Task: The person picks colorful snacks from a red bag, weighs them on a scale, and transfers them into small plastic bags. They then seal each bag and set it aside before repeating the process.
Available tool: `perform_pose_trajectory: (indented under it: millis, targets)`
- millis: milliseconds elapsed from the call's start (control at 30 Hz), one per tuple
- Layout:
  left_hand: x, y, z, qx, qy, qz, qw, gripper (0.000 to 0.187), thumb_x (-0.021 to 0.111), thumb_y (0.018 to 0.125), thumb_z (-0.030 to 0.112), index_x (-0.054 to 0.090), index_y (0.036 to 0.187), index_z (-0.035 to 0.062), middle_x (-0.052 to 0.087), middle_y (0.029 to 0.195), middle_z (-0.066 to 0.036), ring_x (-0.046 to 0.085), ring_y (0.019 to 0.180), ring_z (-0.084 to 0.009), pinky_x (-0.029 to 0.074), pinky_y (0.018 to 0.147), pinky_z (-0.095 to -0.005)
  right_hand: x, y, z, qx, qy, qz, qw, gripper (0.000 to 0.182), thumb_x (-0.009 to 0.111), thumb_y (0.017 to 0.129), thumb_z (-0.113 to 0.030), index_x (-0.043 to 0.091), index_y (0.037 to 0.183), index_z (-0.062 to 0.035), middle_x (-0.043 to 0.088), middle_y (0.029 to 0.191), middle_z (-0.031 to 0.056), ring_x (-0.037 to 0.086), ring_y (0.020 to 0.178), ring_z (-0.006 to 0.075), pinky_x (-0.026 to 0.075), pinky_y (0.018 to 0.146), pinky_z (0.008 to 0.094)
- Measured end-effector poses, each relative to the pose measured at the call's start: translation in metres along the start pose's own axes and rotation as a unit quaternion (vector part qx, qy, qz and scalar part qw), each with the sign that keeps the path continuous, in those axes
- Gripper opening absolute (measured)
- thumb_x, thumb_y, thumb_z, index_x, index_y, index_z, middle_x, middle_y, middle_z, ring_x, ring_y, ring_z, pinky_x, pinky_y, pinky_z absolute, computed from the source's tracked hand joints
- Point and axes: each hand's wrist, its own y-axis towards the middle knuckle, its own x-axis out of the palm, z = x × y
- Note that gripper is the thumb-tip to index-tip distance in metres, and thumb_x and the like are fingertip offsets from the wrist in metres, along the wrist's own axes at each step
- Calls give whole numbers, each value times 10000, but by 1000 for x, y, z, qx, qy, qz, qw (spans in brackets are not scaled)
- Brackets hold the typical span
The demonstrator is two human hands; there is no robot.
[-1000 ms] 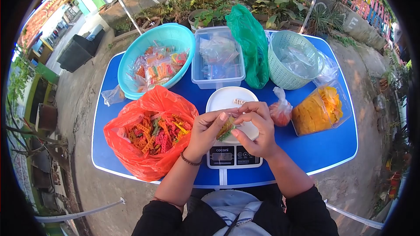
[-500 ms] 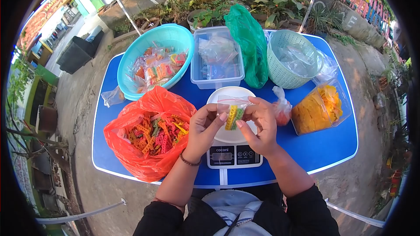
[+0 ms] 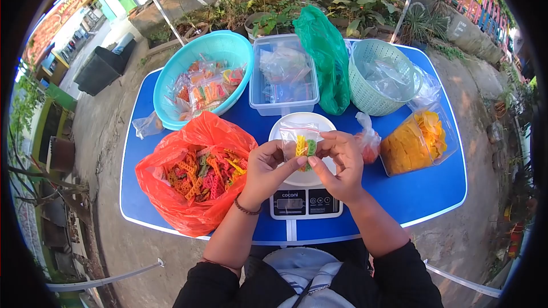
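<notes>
Currently, your left hand (image 3: 264,175) and right hand (image 3: 343,166) pinch a filled clear packet (image 3: 301,146) above the scale (image 3: 306,204); shifting it probably calls for light, even pressure.

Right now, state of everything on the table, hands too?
Left hand: pinching small bag
Right hand: pinching small bag
Small bag: held, partly filled, seal unclear
Scale: display unreadable
Red bag: open, filled
Turquoise basin: holding packets
Clear tub: open, loaded
Basket: open, loaded
Chip container: filled
Green bag: contents hidden
Peach bag: top gathered
Far-left bag: crumpled
Far-right bag: crumpled
</notes>
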Motion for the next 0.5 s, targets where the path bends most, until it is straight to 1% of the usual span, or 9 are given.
perform_pose_trajectory:
  millis: [33,133,233,267,333,367,467,500]
  targets:
    - [0,0,0,-4,2,2,1000,179,801,899,33,669,1017,6,712,983,-37,671,910,-91,526,813,-252,-1,-1,0,-4,-14,-8,1000,522,692,892,100,455,1349,15,666,1015,129,677,925,163,553,844,299]
    - [4,1,0,21,-9,10,1000,182,802,897,34,627,947,32,692,965,-27,660,903,-81,518,803,-240,0,0,-1,-29,-34,-1,999,462,698,895,74,509,1314,38,708,981,141,699,891,140,563,808,282]
    - [0,3,-4,25,12,14,1000,198,782,902,14,593,950,48,674,965,-20,654,901,-84,531,803,-247,0,2,0,22,-10,23,999,416,712,881,52,563,1268,13,710,999,124,694,892,173,552,792,316]
    - [0,3,-3,24,-4,18,1000,197,774,905,12,590,964,48,676,980,-26,657,904,-89,538,802,-254,-2,5,-3,1,-108,20,994,396,718,870,41,586,1242,4,710,1002,115,684,898,200,541,789,335]
    - [1,2,0,22,-38,26,999,196,759,911,7,585,992,47,681,1010,-37,661,910,-99,551,801,-267,-13,17,-11,-42,-299,14,953,358,731,847,20,630,1189,-15,709,1008,98,665,910,253,521,781,374]
    - [0,2,0,27,-43,31,998,207,752,913,7,585,1029,44,685,1035,-51,668,925,-110,557,803,-274,-18,17,1,-47,-355,20,933,310,742,821,-41,689,1126,-43,690,1097,76,600,965,310,472,825,438]
    - [-3,3,-3,28,-60,36,997,276,731,920,5,580,1148,36,696,1106,-92,685,979,-141,570,809,-290,-21,13,5,-8,-481,-7,877,276,738,823,-75,722,1097,-53,659,1181,68,573,1012,295,449,888,452]
    - [-3,3,-3,20,-68,29,997,310,723,922,4,576,1194,32,699,1126,-103,689,1003,-150,570,812,-291,-21,12,6,-16,-498,-7,867,266,741,823,-89,730,1087,-57,650,1198,63,566,1020,293,442,898,456]
